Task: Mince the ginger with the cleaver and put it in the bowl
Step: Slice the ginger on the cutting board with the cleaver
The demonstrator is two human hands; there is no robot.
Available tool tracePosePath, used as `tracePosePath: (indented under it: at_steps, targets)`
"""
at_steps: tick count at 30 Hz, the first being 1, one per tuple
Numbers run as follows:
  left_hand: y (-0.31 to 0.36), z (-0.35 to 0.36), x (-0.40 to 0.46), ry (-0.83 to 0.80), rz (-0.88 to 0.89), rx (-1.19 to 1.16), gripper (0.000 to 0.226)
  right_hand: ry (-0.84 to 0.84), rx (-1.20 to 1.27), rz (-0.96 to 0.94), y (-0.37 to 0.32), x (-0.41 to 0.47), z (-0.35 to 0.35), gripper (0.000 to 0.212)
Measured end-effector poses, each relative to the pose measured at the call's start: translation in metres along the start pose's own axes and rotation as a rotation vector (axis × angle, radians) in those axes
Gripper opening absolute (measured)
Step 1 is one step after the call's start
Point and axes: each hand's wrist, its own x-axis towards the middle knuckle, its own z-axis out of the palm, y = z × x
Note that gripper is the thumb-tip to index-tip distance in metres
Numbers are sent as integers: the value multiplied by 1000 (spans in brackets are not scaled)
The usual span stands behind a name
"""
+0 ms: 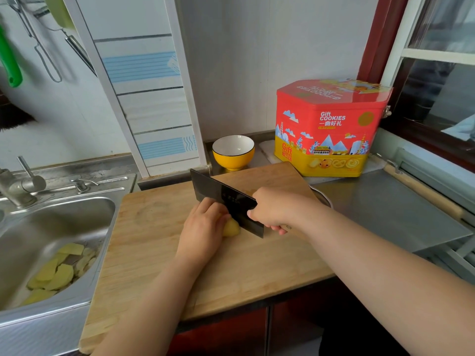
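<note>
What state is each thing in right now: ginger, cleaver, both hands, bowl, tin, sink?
ginger: still one piece, on the cutting board
cleaver: blade against the ginger
left hand: holding the ginger steady
right hand: gripping the cleaver handle
bowl: upright, empty
cookie tin: lid on
sink: holds yellow peelings

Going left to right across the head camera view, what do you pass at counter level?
Faucet → sink with yellow slices → left hand → ginger → cleaver → right hand → cookie tin.
</note>
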Motion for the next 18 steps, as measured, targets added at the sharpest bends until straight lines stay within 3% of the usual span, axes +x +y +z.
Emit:
tracePosePath:
  at_steps: [6,18]
  targets:
    - [2,-5,7,-49,-20,-18,7,79,-55,-26,-10,-7,-14,33]
    - [4,-3,4,-12,-23,1,9,48,-96,8,-11,-1,-11,37]
